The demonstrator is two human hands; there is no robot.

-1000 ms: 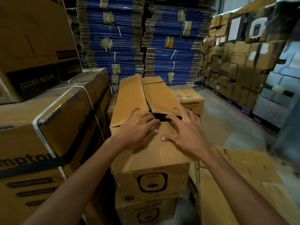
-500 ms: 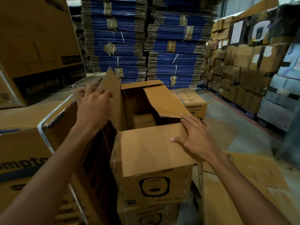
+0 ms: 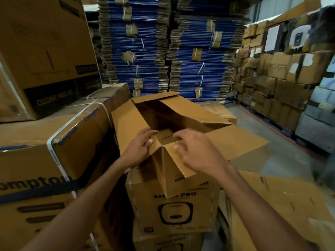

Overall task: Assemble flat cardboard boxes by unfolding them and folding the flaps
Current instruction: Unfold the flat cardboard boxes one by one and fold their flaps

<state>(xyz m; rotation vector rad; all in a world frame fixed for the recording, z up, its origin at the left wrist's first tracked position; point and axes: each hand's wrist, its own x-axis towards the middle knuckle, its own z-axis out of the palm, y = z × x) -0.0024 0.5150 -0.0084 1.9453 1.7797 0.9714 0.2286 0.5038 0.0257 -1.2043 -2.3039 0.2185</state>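
Somewhat blurred, right hand (image 3: 197,151) overlaps the box (image 3: 172,205).

Brown cardboard box (image 3: 172,205) upright atop second box (image 3: 163,240), top open, flaps splayed: left, far, right, near flap folded down.
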